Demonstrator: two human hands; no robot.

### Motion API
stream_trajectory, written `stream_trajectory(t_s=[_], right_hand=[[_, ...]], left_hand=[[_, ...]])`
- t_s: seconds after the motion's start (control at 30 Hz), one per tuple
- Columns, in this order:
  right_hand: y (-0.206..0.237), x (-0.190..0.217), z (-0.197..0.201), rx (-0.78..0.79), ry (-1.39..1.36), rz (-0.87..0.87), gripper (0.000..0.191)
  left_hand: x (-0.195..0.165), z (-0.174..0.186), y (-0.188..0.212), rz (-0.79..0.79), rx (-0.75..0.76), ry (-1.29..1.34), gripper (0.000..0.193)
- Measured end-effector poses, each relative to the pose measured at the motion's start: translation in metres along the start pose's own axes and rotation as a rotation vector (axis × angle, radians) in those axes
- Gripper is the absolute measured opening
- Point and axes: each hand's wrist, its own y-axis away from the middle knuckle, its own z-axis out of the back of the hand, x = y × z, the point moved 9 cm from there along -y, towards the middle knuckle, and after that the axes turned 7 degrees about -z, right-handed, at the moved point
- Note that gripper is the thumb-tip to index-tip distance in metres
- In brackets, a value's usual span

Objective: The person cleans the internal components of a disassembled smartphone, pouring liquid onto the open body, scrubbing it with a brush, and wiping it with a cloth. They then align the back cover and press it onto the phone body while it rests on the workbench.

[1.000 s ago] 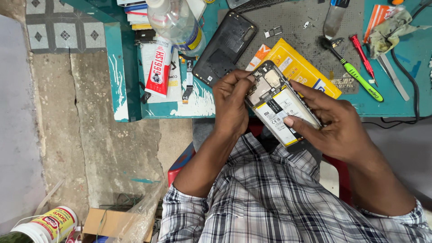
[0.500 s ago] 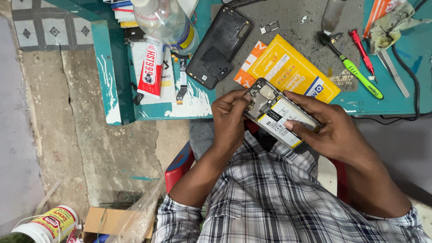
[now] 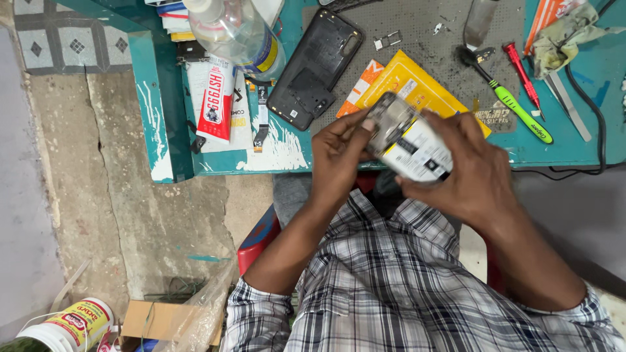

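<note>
Both hands hold an opened phone (image 3: 411, 140) with its back off, showing a white battery and circuit parts, just above the near edge of the teal table (image 3: 163, 130). My left hand (image 3: 340, 153) grips the phone's left end, fingertips on its upper corner. My right hand (image 3: 466, 173) wraps over the right side and covers part of the battery. The phone's black back cover (image 3: 314, 68) lies on the table to the upper left. A yellow packet (image 3: 407, 81) lies under the phone.
On the table: a green-handled screwdriver (image 3: 515, 104), a red screwdriver (image 3: 521, 68), a clear plastic bottle (image 3: 235, 32), a red and white glue tube (image 3: 218, 98), a rag (image 3: 567, 32), a black cable (image 3: 596, 111). Below on the concrete floor: a white tub (image 3: 65, 326), a cardboard box (image 3: 156, 319).
The phone has turned and tilted in my hands, and my right hand has shifted over more of the battery. The view moved slightly.
</note>
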Motion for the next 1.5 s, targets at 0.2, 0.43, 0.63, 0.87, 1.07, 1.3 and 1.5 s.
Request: stream_trajectory(t_s=[0.2, 0.43, 0.63, 0.87, 1.07, 1.3, 1.5], right_hand=[[-0.035, -0.02, -0.003, -0.134, 0.046, 0.108, 0.091], [-0.019, -0.013, -0.002, -0.159, 0.202, 0.106, 0.108], [0.004, -0.029, -0.019, -0.199, 0.157, -0.022, 0.102], [-0.021, -0.028, -0.002, -0.006, 0.117, 0.087, 0.096], [-0.053, 0.011, -0.006, 0.023, 0.236, 0.282, 0.111], [-0.064, 0.022, -0.035, 0.302, 0.055, 0.278, 0.101], [-0.035, 0.013, 0.003, -0.05, -0.022, 0.25, 0.108]], left_hand=[[-0.073, -0.013, 0.018, -0.588, 0.098, -0.986, 0.048], [-0.059, -0.024, 0.01, -0.629, 0.318, -1.112, 0.088], [-0.052, -0.022, -0.011, -0.603, 0.358, -1.163, 0.092], [-0.056, -0.013, 0.006, -0.523, 0.274, -1.181, 0.085], [-0.064, -0.015, 0.014, -0.561, 0.273, -1.128, 0.084], [-0.08, -0.017, 0.002, -0.509, 0.469, -1.122, 0.101], [-0.081, -0.03, -0.018, -0.57, 0.68, -1.259, 0.119]])
